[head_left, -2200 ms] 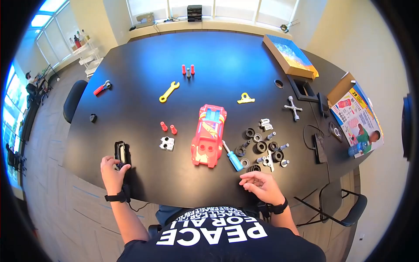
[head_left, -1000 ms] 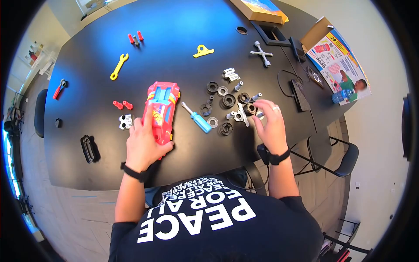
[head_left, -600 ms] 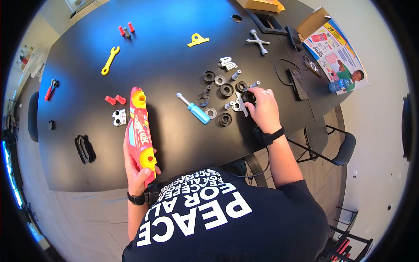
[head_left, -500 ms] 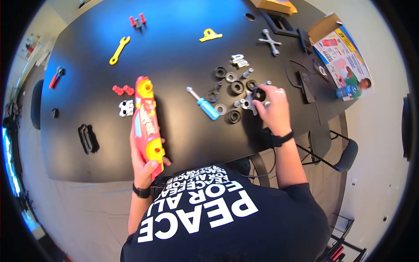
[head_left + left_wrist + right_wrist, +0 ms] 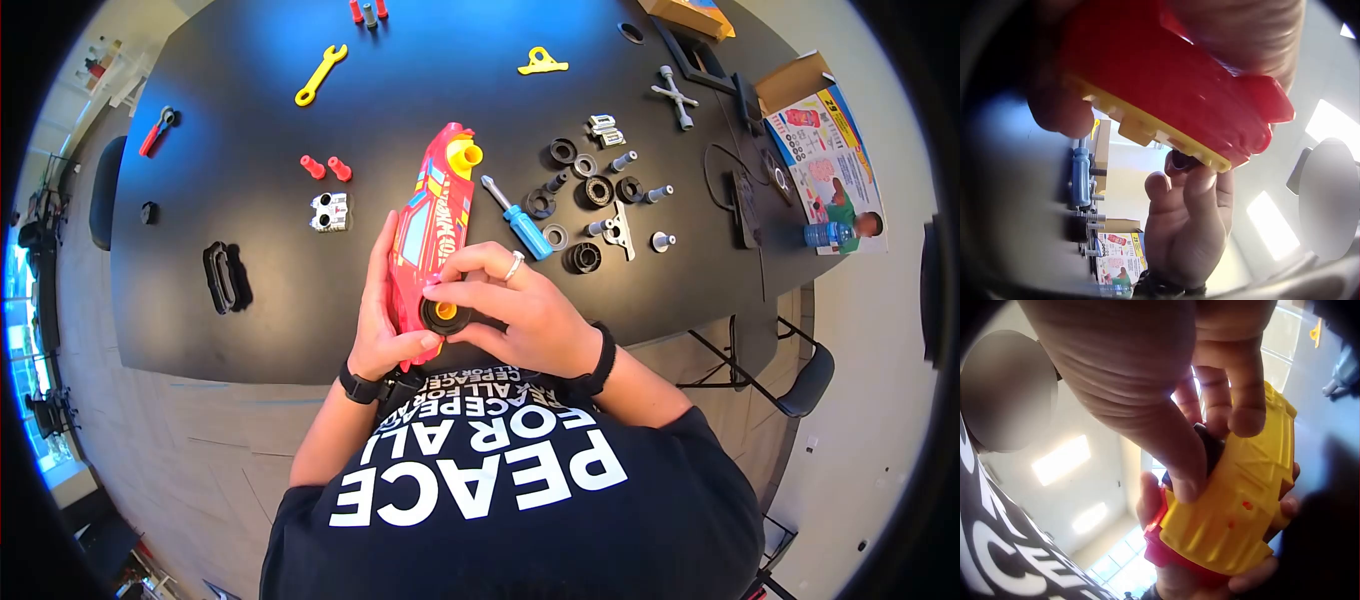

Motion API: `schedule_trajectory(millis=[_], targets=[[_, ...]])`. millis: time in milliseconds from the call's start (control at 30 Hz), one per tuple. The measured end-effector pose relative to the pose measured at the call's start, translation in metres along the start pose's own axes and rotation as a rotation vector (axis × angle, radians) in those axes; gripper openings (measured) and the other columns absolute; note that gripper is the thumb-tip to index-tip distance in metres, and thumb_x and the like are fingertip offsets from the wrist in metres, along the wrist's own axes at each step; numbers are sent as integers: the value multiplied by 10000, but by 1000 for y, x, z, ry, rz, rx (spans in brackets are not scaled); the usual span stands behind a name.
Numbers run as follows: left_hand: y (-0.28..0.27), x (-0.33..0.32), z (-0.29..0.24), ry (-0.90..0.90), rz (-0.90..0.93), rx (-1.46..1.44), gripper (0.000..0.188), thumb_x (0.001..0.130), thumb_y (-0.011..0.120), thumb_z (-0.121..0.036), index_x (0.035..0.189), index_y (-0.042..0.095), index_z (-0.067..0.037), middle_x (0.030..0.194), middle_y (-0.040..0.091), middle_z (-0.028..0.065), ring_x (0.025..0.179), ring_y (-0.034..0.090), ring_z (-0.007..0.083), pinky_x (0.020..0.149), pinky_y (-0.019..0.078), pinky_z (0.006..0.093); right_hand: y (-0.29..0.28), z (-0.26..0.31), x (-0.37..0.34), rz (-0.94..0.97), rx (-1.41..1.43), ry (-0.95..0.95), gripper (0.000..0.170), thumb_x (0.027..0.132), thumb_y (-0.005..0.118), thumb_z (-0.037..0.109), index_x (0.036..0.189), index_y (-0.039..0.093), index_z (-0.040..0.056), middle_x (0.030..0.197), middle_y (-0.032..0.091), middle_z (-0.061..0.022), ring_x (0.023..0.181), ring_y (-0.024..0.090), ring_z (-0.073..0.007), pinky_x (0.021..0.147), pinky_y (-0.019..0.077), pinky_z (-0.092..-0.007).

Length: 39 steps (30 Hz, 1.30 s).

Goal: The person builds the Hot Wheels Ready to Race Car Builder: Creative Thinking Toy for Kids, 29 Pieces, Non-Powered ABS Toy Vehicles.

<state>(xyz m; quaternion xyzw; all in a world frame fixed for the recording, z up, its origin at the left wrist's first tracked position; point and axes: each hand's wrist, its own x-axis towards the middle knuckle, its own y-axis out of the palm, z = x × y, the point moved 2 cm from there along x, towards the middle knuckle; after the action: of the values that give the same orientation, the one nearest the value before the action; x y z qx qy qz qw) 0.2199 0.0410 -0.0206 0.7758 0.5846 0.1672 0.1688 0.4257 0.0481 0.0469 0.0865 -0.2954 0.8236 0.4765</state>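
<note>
Black tabletop (image 5: pixel 235 165): toy parts lie scattered across it beneath a bright blue sheen, seen from my remote station.
Red-handled tool (image 5: pixel 160 131): far left, untouched, with a black oval frame (image 5: pixel 211 277) closer to the person.
Silver part (image 5: pixel 331 213): rests near two red pegs (image 5: pixel 340 168), left of the work.
Left hand (image 5: pixel 376 325): grips the red toy car (image 5: pixel 425 230), thumb at its near end; I see the car raised off the table and tilted on its side.
Black wheel (image 5: pixel 457 322): surrounds the car's near hub (image 5: pixel 446 311). I judge fitting it to be the step in hand; whether it is fully seated, I cannot tell.
Far hub (image 5: pixel 468 156): bare, awaiting a wheel of its own.
Right hand (image 5: pixel 522 312): pinches the wheel between thumb and fingers. To me, the next move calls for pressing it square while the left braces the car.
Blue screwdriver (image 5: pixel 525 231): lies beside loose wheels (image 5: pixel 586 258) and grey pegs (image 5: pixel 658 194); a peg may be needed to secure the wheel.
</note>
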Motion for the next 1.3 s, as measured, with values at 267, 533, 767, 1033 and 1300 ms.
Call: schedule_trajectory(millis=[267,533,767,1033,1300], targets=[[-3,1,3,19,-13,-26,1460,727,1013,-418,1807,108,-37,1752,385,204,1591,464,295,1318,378,455,-11,7,-2,10,15,61,558,813,920,10,1340,748,78,1380,618,-120,962,694,-248,884,590,-373],[-7,-2,3,-56,-126,-38,1439,695,981,-534,1786,165,-72,1425,635,207,913,788,210,586,692,326,-113,-15,-67,-545,-449,333,263,926,869,2,1177,799,35,1154,777,-95,767,669,-111,627,535,-246],[-14,-5,5,-96,-66,-8,1361,731,971,-558,1743,208,-60,1329,618,273,1169,704,301,606,693,391,-172,-30,-118,-632,-710,576,237,923,842,-28,1143,786,42,1099,772,-55,736,665,-113,619,521,-251],[-8,-2,2,-96,-100,-24,1415,700,986,-545,1764,184,-70,1353,639,223,1068,741,249,614,703,355,-141,-35,-89,-558,-534,489,122,942,842,0,1040,773,23,1005,768,-50,761,694,-111,568,489,-235],[-11,-1,3,-90,-54,-17,1426,708,974,-516,1795,169,-66,1626,516,198,1158,748,217,816,701,333,-156,-86,-8,-229,-720,546,269,907,889,147,1116,763,34,1058,784,-113,827,739,-293,773,582,-414]])
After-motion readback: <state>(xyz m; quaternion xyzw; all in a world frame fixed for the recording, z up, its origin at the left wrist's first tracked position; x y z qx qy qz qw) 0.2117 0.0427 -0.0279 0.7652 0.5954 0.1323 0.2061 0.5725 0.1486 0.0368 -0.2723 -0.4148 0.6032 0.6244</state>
